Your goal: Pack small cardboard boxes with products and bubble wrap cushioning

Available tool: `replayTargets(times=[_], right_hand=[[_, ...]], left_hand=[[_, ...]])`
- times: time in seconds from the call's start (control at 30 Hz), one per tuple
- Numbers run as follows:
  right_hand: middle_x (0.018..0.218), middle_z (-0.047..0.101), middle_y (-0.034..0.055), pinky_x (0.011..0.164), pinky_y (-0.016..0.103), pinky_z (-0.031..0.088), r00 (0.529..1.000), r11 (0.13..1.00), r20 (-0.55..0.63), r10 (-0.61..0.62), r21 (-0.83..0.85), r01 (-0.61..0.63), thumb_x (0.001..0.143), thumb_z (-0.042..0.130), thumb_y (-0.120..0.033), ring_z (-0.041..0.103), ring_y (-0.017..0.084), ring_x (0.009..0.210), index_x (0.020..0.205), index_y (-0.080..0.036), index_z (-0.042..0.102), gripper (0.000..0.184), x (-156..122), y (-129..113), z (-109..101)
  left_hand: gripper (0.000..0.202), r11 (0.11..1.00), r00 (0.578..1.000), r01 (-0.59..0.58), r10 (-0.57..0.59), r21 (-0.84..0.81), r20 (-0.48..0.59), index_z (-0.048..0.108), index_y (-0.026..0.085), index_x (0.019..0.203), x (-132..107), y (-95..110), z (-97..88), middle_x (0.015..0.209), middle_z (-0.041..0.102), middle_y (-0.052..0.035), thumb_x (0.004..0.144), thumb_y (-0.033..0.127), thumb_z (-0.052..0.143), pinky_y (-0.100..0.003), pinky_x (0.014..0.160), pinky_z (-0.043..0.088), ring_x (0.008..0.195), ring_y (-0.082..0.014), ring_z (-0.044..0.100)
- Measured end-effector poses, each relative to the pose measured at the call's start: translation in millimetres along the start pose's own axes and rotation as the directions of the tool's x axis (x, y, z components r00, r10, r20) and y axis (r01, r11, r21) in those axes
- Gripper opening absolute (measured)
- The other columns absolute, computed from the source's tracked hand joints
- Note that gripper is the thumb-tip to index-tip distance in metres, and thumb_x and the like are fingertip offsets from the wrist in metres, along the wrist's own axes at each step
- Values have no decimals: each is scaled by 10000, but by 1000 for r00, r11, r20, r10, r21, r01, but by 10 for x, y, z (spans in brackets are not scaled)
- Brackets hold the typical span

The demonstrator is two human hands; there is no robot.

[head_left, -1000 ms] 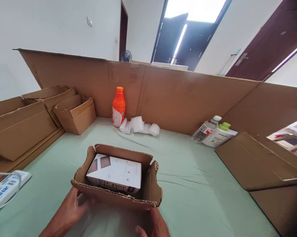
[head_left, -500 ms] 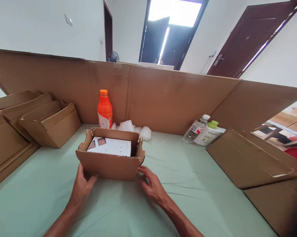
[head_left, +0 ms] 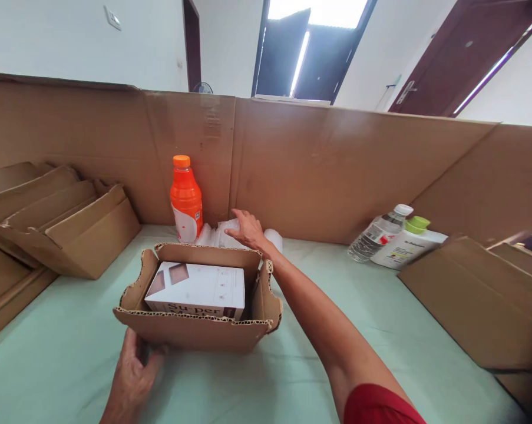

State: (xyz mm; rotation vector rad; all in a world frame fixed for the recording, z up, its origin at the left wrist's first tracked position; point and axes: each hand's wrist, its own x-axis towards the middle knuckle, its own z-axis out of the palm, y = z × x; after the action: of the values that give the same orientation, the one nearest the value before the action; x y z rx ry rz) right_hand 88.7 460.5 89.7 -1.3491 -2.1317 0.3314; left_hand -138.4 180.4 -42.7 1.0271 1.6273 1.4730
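Observation:
An open cardboard box [head_left: 195, 330] sits on the green cloth in front of me, with a white product carton [head_left: 197, 288] lying inside it. My left hand [head_left: 133, 374] grips the box's near left corner. My right hand [head_left: 247, 229] reaches past the box to a pile of white plastic wrapping [head_left: 221, 235] at the cardboard back wall, its fingers curled down onto the wrapping. An orange bottle [head_left: 186, 200] stands just left of the wrapping.
Folded flat cartons [head_left: 62, 227] lean at the left. A clear water bottle [head_left: 378, 232] and a white bottle with a green cap [head_left: 407, 244] lie at the right, beside a flat cardboard sheet [head_left: 478, 300]. A tall cardboard wall [head_left: 336, 171] rings the table.
My right hand left the box's right side and stretched forward to the white wrapping. The left hand stayed on the box, which now sits a little closer to me.

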Motion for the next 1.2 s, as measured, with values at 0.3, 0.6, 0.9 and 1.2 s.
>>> replayTargets(times=[0.3, 0.6, 0.9, 1.2], right_hand=[[1494, 469, 142, 1138, 487, 341, 990, 1000, -139, 21, 2, -21, 856, 568, -257, 424, 280, 1398, 917, -204, 634, 104, -1645, 382, -615], [1401, 580, 128, 885, 439, 544, 896, 900, -87, 436, 9, -436, 865, 555, -464, 571, 312, 1264, 974, -241, 704, 290, -3617, 432, -1054], [1025, 737, 65, 927, 396, 487, 985, 976, -68, 160, -140, -168, 902, 539, -303, 680, 216, 931, 959, -230, 698, 184, -3133, -173, -446], [1437, 525, 250, 1083, 551, 356, 859, 807, -176, 482, -293, -513, 968, 444, -478, 476, 388, 1347, 1354, -86, 556, 562, -2259, 222, -529]], left_hand=[[650, 999, 1000, -20, 19, -44, -20, 449, 197, 1273, -46, 230, 101, 1216, 601, -127, 700, 394, 685, -432, 996, 478, 1149, -298, 587], [765, 992, 999, -52, 50, -116, -20, 433, 193, 1350, -87, 357, 59, 1236, 578, -125, 650, 321, 715, -478, 1074, 418, 1165, -289, 562], [872, 991, 1000, -31, 31, -130, 2, 329, 195, 1493, -28, 235, -26, 1238, 593, -130, 714, 340, 693, -481, 1073, 416, 1150, -266, 597], [850, 985, 999, -31, 34, -167, 17, 297, 159, 1496, 29, 170, 0, 1292, 595, -162, 745, 331, 654, -451, 1038, 470, 1144, -260, 628]])
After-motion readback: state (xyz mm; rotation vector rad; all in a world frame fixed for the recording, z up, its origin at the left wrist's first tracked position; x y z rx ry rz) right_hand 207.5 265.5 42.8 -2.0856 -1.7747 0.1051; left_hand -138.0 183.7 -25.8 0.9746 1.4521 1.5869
